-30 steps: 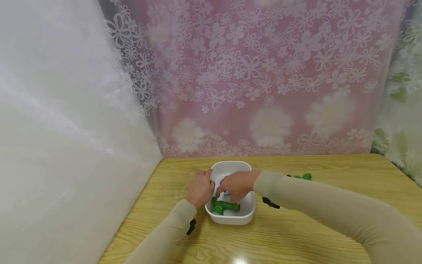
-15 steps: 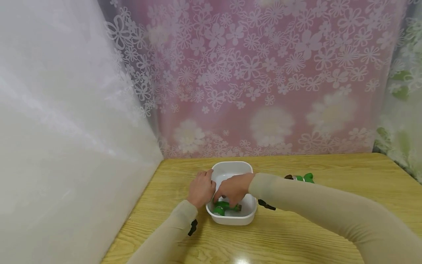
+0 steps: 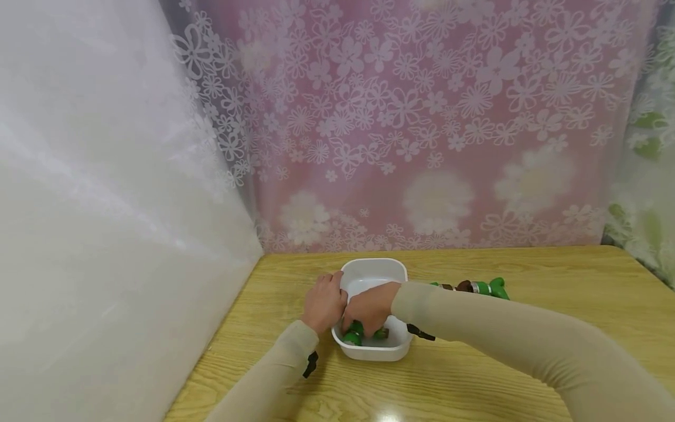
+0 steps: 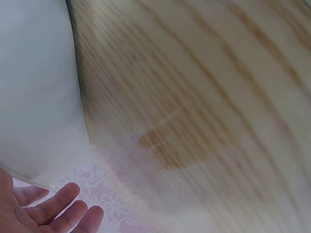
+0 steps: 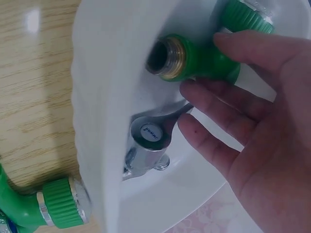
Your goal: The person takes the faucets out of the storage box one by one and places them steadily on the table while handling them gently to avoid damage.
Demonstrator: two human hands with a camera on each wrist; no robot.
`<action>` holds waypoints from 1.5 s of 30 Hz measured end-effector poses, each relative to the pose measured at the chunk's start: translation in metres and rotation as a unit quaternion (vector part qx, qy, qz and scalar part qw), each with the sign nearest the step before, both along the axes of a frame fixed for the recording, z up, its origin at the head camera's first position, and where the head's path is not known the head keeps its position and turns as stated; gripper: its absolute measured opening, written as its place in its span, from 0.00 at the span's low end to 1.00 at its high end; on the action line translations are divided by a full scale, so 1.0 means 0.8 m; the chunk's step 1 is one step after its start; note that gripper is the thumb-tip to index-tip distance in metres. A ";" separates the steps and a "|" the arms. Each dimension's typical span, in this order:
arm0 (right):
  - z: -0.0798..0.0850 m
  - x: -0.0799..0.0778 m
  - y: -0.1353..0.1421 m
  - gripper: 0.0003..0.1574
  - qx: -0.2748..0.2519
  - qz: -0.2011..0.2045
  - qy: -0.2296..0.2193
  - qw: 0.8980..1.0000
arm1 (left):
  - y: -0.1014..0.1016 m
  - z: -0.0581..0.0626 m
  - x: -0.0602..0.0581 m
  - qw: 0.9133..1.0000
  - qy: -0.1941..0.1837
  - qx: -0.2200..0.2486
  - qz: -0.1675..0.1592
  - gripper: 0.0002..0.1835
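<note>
A white plastic basin [image 3: 374, 353] stands on the wooden table. Inside it lies a green faucet [image 5: 194, 58] with a threaded brass-coloured end. My right hand [image 3: 371, 308] reaches down into the basin and pinches the green faucet, thumb on one side and fingers on the other; in the head view it covers much of the faucet. A chrome faucet [image 5: 148, 145] lies farther inside, just below my right fingertips in the right wrist view. My left hand [image 3: 324, 302] grips the basin's left rim, its other fingers extended outside in the left wrist view.
More green faucets [image 3: 487, 287] lie on the table right of the basin, partly hidden by the right sleeve. One green faucet [image 5: 58, 204] sits close to the basin's wall. A white sheet [image 3: 132, 234] hangs at left and a pink flowered curtain [image 3: 422, 129] behind.
My right hand has moved lower and nearer within the basin, onto the green faucet. More of the faucets on the table now shows past the right sleeve. My left hand stays at the rim.
</note>
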State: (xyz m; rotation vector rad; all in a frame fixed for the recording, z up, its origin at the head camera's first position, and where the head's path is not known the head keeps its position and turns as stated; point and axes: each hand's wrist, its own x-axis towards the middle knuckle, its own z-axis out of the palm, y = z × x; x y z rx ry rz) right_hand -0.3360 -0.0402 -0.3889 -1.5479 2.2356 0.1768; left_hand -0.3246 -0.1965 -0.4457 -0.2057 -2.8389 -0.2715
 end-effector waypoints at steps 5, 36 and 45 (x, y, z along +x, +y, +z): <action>0.002 0.003 -0.002 0.27 -0.001 -0.018 -0.005 1.000 | 0.002 0.001 0.000 1.000 0.001 -0.002 -0.003 0.25; 0.044 0.005 0.034 0.21 -0.037 -0.073 0.002 0.997 | 0.003 -0.003 0.003 1.000 -0.005 0.026 -0.007 0.25; 0.063 -0.003 0.057 0.18 -0.048 -0.095 0.001 0.994 | 0.003 -0.004 0.002 1.000 -0.006 0.022 -0.004 0.24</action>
